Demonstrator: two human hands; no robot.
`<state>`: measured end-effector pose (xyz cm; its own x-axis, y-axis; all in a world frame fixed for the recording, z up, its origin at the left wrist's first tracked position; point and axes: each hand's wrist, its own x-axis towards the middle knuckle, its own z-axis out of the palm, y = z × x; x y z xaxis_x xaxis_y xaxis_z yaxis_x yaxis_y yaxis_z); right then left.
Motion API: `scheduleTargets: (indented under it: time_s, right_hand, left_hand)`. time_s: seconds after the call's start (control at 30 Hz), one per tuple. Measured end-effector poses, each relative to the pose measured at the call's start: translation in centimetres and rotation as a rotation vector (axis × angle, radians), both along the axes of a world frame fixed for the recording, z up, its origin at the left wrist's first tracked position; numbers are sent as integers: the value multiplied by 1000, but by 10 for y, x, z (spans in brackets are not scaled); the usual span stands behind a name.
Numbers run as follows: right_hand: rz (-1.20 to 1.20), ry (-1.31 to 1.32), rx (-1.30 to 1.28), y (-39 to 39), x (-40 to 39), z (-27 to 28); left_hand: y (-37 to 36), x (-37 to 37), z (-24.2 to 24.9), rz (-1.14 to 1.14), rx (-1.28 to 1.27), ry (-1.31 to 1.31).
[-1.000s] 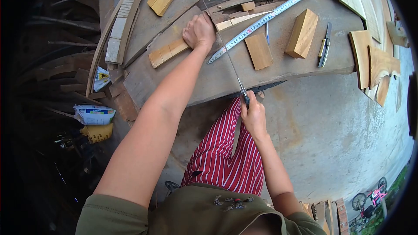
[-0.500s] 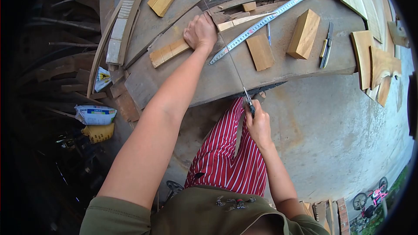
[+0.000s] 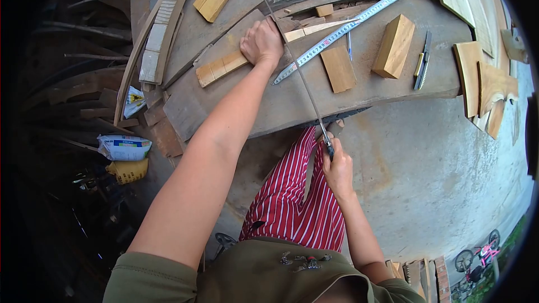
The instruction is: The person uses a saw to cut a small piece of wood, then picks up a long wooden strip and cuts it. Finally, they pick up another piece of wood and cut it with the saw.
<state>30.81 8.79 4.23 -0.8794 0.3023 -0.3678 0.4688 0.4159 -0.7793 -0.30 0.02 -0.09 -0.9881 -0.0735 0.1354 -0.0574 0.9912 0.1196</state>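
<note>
Thin steel is forming the blade of the handsaw (image 3: 311,96) that I am working from afar, my right hand (image 3: 338,173) clamping around its dark handle on the near side of the counter (image 3: 286,109). From there the saw is slanting away across the counter, passing over the white measuring tape (image 3: 341,33) and just beside my left hand (image 3: 262,42). With that one I am pressing down on a line-marked wooden strip (image 3: 222,69), which is lying on the counter and sticking out leftward; whether those fingers are closing around it, I cannot tell. Right of the blade, a flat wooden piece (image 3: 338,70), a pen (image 3: 350,46), a thick wooden block (image 3: 394,47) and a utility knife (image 3: 422,62) are lying.
</note>
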Motion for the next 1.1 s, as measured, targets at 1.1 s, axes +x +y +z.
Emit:
scheduleTargets:
  time_s: [1.1]
  right_hand:
    - [9,7,-14,-10,0,-12]
  left_hand:
    - [0,1,6,-55,42,16]
